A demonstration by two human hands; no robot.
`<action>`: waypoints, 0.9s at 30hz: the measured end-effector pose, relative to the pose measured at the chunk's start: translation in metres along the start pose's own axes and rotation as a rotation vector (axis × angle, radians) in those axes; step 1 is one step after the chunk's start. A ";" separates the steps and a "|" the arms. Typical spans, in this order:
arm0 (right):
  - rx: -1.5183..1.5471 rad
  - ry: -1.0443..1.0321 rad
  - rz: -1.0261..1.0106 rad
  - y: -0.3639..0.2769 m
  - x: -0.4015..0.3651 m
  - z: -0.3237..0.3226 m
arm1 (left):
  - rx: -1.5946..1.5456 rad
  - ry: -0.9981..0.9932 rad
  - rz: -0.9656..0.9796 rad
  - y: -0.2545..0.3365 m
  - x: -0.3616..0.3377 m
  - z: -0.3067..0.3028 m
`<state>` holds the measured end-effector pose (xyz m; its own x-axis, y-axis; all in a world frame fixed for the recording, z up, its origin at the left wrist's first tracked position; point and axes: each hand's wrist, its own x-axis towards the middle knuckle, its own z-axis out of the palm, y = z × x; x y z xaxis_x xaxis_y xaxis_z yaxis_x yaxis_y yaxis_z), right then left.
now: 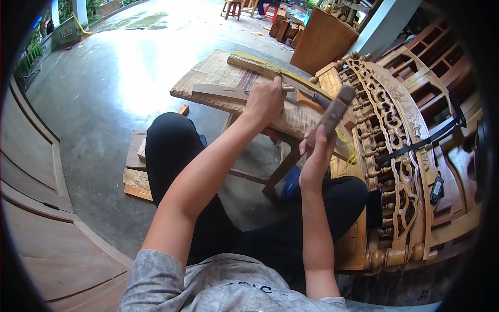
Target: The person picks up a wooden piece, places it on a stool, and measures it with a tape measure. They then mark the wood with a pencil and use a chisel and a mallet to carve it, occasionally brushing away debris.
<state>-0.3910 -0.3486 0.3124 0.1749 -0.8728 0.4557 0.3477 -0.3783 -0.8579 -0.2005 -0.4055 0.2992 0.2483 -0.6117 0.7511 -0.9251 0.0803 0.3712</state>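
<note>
My left hand (264, 100) is closed in a fist over the wooden bench top (208, 70), gripping a thin light tool (288, 89) whose end sticks out to the right. Beside it on the bench lies a narrow shaped wood piece (215, 91). My right hand (317, 151) is wrapped round a dark wooden block (336, 112), raised and tilted at the bench's right side. A long wood strip (254, 64) lies along the bench's far edge. What the tool's tip touches is hidden by my left hand.
A carved wooden bench back (395, 114) with turned spindles stands at the right. Wood offcuts (137, 179) lie on the floor by my left knee. Wooden panels (47, 218) fill the left side. A person's leg (261, 7) shows far back near stools.
</note>
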 end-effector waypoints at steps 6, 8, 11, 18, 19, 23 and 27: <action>-0.146 -0.263 0.243 0.007 -0.003 -0.001 | 0.011 -0.015 -0.014 0.000 0.001 -0.001; -0.143 -0.245 0.251 0.009 -0.003 -0.003 | 0.017 -0.017 -0.010 0.000 -0.002 -0.002; -0.076 -0.092 0.170 0.000 0.002 -0.008 | 0.000 0.008 -0.014 -0.001 -0.002 -0.001; 0.135 0.262 -0.173 -0.004 -0.001 -0.011 | -0.030 -0.019 -0.041 -0.002 -0.001 -0.003; 0.096 0.327 -0.223 -0.006 0.001 -0.013 | -0.024 -0.019 -0.040 -0.001 -0.001 -0.003; 0.104 0.356 -0.313 -0.014 0.005 -0.012 | -0.048 -0.023 -0.056 -0.004 0.000 -0.001; 0.013 0.167 -0.108 0.004 0.002 -0.007 | -0.045 -0.016 -0.051 -0.002 0.000 0.000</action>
<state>-0.3960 -0.3543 0.3085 -0.0189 -0.8670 0.4980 0.3683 -0.4691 -0.8027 -0.1984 -0.4057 0.2977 0.2902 -0.6282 0.7219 -0.8973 0.0837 0.4335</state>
